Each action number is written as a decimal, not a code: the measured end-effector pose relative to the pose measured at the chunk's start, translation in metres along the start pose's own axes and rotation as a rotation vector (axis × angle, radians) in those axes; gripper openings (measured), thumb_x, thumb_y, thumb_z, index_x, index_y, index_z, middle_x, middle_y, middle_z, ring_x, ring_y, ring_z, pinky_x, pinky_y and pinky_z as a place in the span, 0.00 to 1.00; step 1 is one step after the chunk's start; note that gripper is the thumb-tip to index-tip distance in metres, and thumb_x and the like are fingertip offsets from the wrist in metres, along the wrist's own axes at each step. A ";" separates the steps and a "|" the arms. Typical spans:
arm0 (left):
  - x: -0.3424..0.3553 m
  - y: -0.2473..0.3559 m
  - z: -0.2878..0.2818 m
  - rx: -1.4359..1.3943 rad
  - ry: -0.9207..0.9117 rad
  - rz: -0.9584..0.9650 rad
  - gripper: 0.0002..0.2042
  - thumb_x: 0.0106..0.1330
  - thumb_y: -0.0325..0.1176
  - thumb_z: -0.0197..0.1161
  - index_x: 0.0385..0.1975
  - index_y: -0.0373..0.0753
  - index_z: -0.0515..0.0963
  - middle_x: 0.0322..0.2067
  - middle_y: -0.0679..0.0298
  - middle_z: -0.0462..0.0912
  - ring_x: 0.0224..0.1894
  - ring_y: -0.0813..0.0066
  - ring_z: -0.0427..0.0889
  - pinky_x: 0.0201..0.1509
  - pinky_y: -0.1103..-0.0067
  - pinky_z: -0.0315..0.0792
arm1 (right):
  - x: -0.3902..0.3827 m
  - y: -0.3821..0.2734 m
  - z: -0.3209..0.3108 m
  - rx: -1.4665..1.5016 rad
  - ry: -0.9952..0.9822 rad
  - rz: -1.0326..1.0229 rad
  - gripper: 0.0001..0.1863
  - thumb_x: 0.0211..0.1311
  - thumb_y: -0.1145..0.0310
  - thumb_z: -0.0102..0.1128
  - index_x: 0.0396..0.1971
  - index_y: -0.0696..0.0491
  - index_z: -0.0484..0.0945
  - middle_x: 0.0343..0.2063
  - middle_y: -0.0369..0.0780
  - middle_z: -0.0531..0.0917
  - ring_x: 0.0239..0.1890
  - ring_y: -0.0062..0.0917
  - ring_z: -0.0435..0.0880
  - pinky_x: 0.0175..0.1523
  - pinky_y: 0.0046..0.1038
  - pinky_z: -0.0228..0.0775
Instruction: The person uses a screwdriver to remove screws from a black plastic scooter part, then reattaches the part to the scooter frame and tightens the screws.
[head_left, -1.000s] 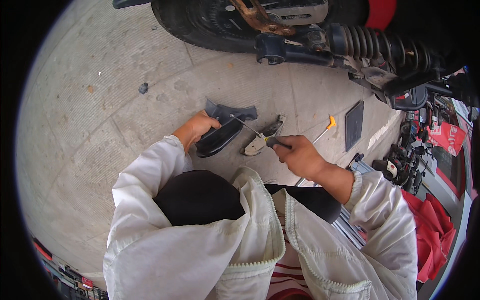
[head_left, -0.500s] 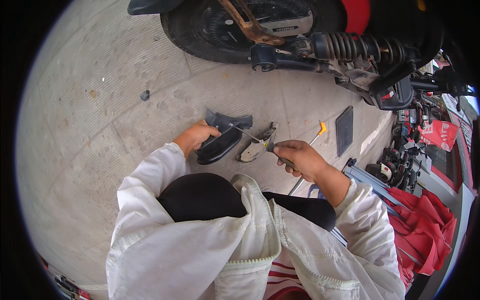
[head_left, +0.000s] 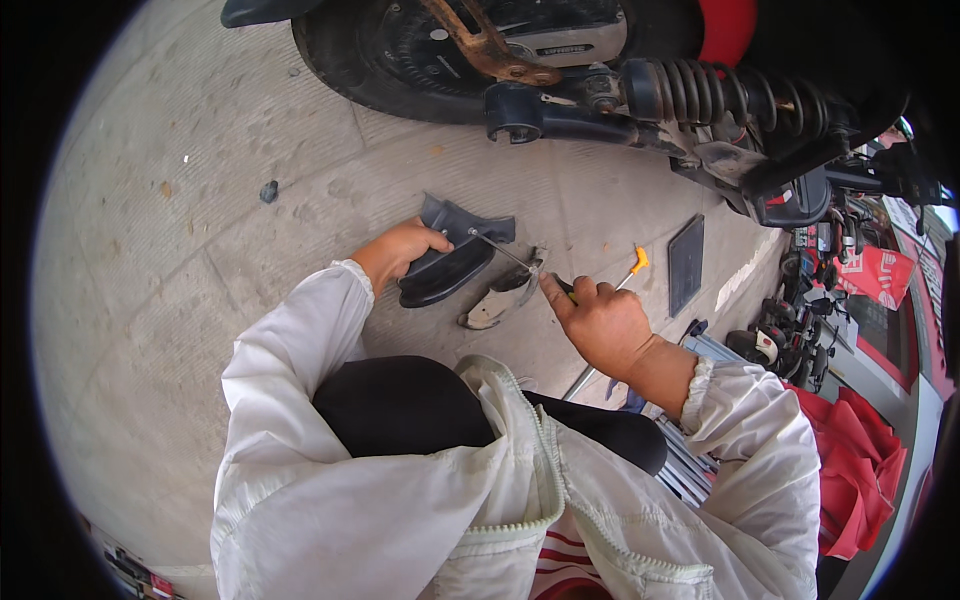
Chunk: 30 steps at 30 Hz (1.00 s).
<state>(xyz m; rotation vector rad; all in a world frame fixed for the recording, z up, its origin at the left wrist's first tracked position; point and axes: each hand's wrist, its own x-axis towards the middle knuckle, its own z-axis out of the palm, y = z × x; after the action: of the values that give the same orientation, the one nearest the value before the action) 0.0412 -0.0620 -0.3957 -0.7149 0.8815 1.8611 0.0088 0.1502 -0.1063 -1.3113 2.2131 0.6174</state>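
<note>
My left hand (head_left: 405, 248) grips the far left end of a black curved plastic part (head_left: 448, 275), thumb on top. The part looks like a piece of mudguard and is tilted above the ground. My right hand (head_left: 612, 328) is closed round the handle of a screwdriver (head_left: 506, 252). Its metal shaft slants up to the left, and the tip meets a small screw or hole on the part's face. Just right of the part, below the shaft, lies a dirty, pale grey-brown plastic piece (head_left: 500, 302).
An orange-handled hex wrench (head_left: 640, 261) stands right of my right hand, near a dark flat rectangular panel (head_left: 686, 266). Ahead is a two-wheeler's tyre (head_left: 345, 75) with a coil-spring shock absorber (head_left: 690, 92). Red cloth (head_left: 860, 470) lies at the right, beside grey metal bars (head_left: 690, 465).
My right hand has turned over on the screwdriver handle, its back now facing up. My left hand and the black part have shifted slightly right. The view has shifted a little.
</note>
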 end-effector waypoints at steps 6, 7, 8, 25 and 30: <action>0.017 -0.014 -0.009 0.080 0.088 0.065 0.14 0.53 0.20 0.66 0.42 0.34 0.82 0.38 0.57 0.86 0.40 0.63 0.84 0.45 0.68 0.77 | 0.019 0.009 -0.005 0.483 -0.055 0.227 0.27 0.60 0.71 0.59 0.62 0.52 0.75 0.26 0.40 0.80 0.20 0.25 0.78 0.19 0.26 0.67; 0.018 -0.018 -0.012 0.082 0.109 0.055 0.14 0.53 0.20 0.66 0.41 0.34 0.82 0.37 0.58 0.85 0.40 0.63 0.84 0.45 0.68 0.77 | 0.031 0.026 -0.008 1.089 -0.277 0.594 0.25 0.62 0.69 0.59 0.61 0.53 0.76 0.26 0.39 0.80 0.19 0.22 0.76 0.19 0.24 0.64; 0.016 -0.014 -0.013 0.083 0.133 0.055 0.14 0.53 0.20 0.65 0.41 0.34 0.82 0.37 0.58 0.85 0.39 0.64 0.84 0.45 0.68 0.77 | 0.046 0.046 -0.016 1.682 -0.504 0.961 0.24 0.64 0.68 0.59 0.61 0.54 0.76 0.26 0.38 0.80 0.17 0.20 0.73 0.18 0.23 0.60; -0.001 -0.008 0.001 0.067 -0.011 0.100 0.16 0.55 0.18 0.64 0.45 0.33 0.81 0.38 0.58 0.86 0.38 0.65 0.85 0.45 0.70 0.78 | -0.007 0.030 0.037 2.461 -0.472 1.193 0.20 0.70 0.60 0.58 0.56 0.53 0.73 0.29 0.40 0.80 0.17 0.16 0.68 0.18 0.19 0.52; -0.048 0.011 0.025 -0.122 -0.132 0.315 0.16 0.59 0.21 0.65 0.48 0.34 0.80 0.40 0.59 0.86 0.41 0.65 0.85 0.48 0.70 0.78 | -0.049 0.002 0.007 1.850 -0.133 0.908 0.20 0.62 0.68 0.69 0.50 0.59 0.75 0.31 0.38 0.81 0.24 0.19 0.75 0.25 0.22 0.62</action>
<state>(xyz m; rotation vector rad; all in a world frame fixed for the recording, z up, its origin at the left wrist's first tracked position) 0.0481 -0.0689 -0.3415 -0.5411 0.8365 2.2308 0.0288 0.1883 -0.0813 0.6449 1.8687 -0.9589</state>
